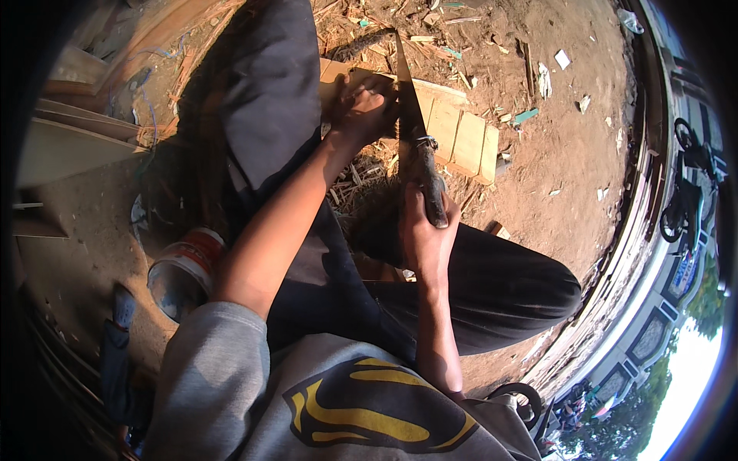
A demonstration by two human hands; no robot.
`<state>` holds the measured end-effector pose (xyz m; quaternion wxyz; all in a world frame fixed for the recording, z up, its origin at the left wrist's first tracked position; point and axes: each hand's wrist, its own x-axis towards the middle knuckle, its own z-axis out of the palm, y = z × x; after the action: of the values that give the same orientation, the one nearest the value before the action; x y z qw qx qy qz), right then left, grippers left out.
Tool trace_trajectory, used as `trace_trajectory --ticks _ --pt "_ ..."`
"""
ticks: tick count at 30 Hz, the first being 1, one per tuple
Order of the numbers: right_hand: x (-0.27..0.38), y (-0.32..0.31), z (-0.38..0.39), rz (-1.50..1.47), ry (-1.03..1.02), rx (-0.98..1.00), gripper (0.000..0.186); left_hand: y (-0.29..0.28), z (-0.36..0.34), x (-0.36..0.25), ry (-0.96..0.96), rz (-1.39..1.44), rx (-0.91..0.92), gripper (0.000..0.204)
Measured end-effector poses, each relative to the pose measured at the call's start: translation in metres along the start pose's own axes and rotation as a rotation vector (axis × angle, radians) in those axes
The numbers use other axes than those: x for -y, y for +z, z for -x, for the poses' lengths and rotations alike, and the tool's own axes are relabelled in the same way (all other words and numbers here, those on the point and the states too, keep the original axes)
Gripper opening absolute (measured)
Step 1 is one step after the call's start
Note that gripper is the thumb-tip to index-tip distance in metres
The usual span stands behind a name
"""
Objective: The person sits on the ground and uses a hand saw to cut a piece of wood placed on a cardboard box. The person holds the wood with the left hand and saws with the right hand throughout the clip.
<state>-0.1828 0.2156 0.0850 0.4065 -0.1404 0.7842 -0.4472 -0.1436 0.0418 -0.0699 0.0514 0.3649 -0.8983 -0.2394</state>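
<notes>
My right hand (427, 230) is closed round the worn handle of a handsaw (410, 100), whose long, tapering blade points away from me, upright in the picture. Just left of the blade, my left hand (355, 107) has bent fingers pressed on a shadowed piece of wood (333, 81), close to the teeth; its fingertips are partly in shadow. Light wooden boards (469, 146) lie beneath and to the right of the blade, between my dark-trousered legs. Wood chips and splinters (361, 175) are scattered on the dirt below.
Leaning plywood sheets (73, 165) stand at left, with a bucket (183, 273) beside my left leg. Another person's jeans-clad leg (115, 361) shows at lower left. Debris litters the dirt ground (561, 131). Parked motorbikes (684, 192) and a wall (649, 338) are at right.
</notes>
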Motion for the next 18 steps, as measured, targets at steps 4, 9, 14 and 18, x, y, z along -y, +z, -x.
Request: trace_trajectory --ticks 4,9,14,18 --pt "-0.003 -0.006 0.01 0.087 -0.058 0.013 0.015 0.001 0.001 -0.002 -0.011 0.026 -0.029 0.031" --pt "-0.001 -0.01 0.028 0.073 -0.03 0.028 0.014 0.029 -0.011 0.017 0.059 -0.031 0.056 0.033" --pt "0.003 -0.002 -0.001 0.02 0.004 -0.017 0.015 -0.004 -0.004 -0.012 -0.067 -0.091 0.038 0.037" --pt "0.0 -0.011 0.035 0.07 -0.038 0.05 0.015 0.014 -0.007 0.009 -0.093 -0.152 0.036 0.037"
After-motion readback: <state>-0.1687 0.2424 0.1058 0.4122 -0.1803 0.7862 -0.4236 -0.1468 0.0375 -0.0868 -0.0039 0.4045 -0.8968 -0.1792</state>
